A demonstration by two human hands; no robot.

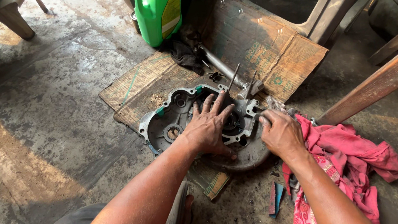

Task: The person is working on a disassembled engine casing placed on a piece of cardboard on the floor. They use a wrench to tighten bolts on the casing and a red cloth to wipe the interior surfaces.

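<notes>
Your left hand (208, 128) lay flat and spread on the engine cover (200, 121), fingers splayed over its middle bore, pressing down rather than closing round anything. Your right hand (280, 132) was curled at the cover's right edge; that grip looked closed on something small there, though you could not tell what from this view. The cover itself was a grey cast-metal casing lying open side up on flattened cardboard (260, 44) on the concrete floor (46, 116).

Judged by its look, the casing was stiff, fairly heavy and oily, so it would slip under a flat palm; its outer rim and bolt lugs offered the surest hold, and its thin edges could chip if dropped.

Just behind the cover lay a metal shaft (219, 64) and a dark rag (185, 55), with a green jug (156, 12) farther back. Right of the cover sat a pink cloth (351, 156).
</notes>
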